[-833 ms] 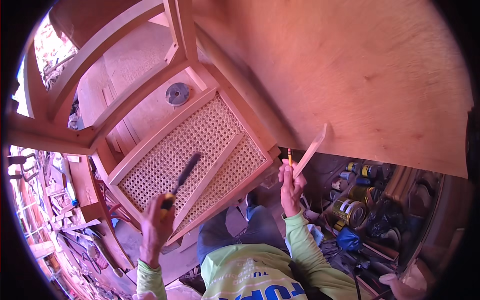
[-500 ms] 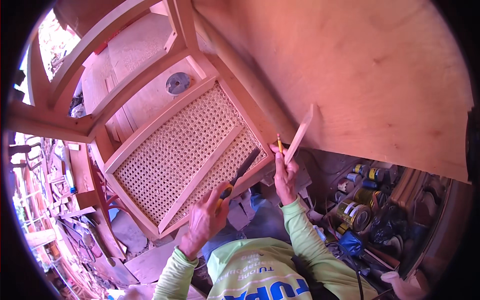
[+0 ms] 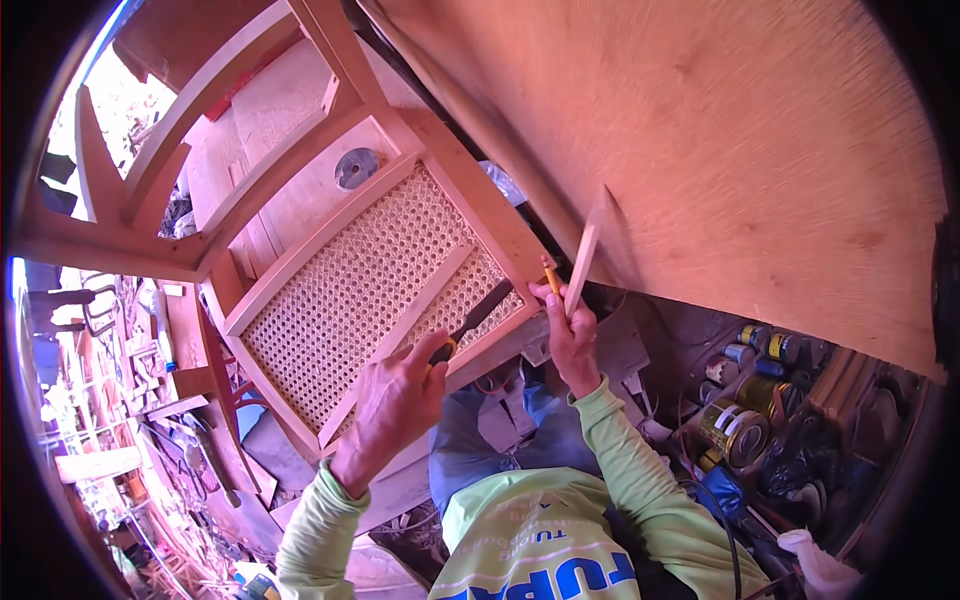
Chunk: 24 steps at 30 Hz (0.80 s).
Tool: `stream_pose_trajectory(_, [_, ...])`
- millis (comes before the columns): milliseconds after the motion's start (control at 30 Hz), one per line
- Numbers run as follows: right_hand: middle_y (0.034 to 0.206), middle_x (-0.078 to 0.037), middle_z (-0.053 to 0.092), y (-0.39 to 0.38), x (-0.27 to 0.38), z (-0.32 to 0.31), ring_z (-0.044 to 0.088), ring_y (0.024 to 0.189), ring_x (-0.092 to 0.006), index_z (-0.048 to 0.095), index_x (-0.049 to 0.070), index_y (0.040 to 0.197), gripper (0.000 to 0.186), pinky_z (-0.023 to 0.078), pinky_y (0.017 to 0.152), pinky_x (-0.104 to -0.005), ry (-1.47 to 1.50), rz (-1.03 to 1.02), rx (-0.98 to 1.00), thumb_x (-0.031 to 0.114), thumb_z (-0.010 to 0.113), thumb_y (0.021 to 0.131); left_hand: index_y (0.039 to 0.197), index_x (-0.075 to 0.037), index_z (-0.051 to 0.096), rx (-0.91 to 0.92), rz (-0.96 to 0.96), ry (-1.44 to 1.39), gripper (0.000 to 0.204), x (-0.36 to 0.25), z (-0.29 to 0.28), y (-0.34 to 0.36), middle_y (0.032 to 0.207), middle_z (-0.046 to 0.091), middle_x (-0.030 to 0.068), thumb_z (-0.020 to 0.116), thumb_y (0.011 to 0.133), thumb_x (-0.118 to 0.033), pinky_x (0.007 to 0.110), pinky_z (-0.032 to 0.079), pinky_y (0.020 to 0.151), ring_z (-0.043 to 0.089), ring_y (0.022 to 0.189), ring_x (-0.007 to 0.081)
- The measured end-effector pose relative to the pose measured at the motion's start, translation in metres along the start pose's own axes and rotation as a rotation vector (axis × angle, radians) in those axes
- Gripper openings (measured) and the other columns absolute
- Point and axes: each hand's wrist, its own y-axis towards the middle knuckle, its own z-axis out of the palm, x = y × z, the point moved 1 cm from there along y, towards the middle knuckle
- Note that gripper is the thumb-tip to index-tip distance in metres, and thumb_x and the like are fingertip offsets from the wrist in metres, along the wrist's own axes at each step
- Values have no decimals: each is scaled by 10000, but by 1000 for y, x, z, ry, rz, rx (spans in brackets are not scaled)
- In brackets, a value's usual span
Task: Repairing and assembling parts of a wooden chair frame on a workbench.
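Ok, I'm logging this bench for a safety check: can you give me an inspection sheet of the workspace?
Surface: large plywood sheet overhead at right.
Job's things: wooden chair with cane seat, turned toward the camera.
Hands: left hand grips a yellow-handled tool, tip on the cane; right hand holds a pencil and a thin wood strip at the frame.
Clutter: tins lower right; wood offcuts lower left.
Cables: dark cord by the right sleeve.
Surroundings: crowded workshop.

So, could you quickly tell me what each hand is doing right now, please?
Left hand: closed on a dark tool with a yellow collar, its tip at the caned chair seat.
Right hand: closed, holding a pencil and a thin wooden strip.
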Motion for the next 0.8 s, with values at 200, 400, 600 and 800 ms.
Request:
stream_pose_trajectory(200, [1222,-126,787,-1,19,-3,705,1146,-160,736,-37,1268,309,525,1027,-303,-143,76,84,171,542,1148,1352,-72,659,52,-30,-233,373,30,22,-11,858,760,171,670,979,-61,441,570,624,745,699,349])
stream_pose_trajectory(400, [1263,-141,767,-5,9,-10,703,1208,-202,708,-51,1318,334,556,1079,-340,-52,25,69,181,527,1159,1496,-21,550,-173,-197,-980,418,41,8,-38,937,667,0,611,1086,-70,222,394,575,501,666,29])
stream_pose_trajectory(600, [1288,-162,747,-5,7,-9,733,1153,-220,693,-67,1326,345,601,1061,-359,-5,56,75,193,536,1160,1478,-21,579,-387,-223,-709,399,51,2,-81,893,593,-36,631,1097,-130,217,378,578,463,661,32])
stream_pose_trajectory(800, [1212,-131,749,-6,-11,-14,728,1070,-177,713,-54,1298,330,618,993,-333,-71,91,86,202,563,1152,1339,-37,681,-159,-66,-338,342,26,28,-81,948,765,137,710,999,-62,343,553,661,711,739,202])
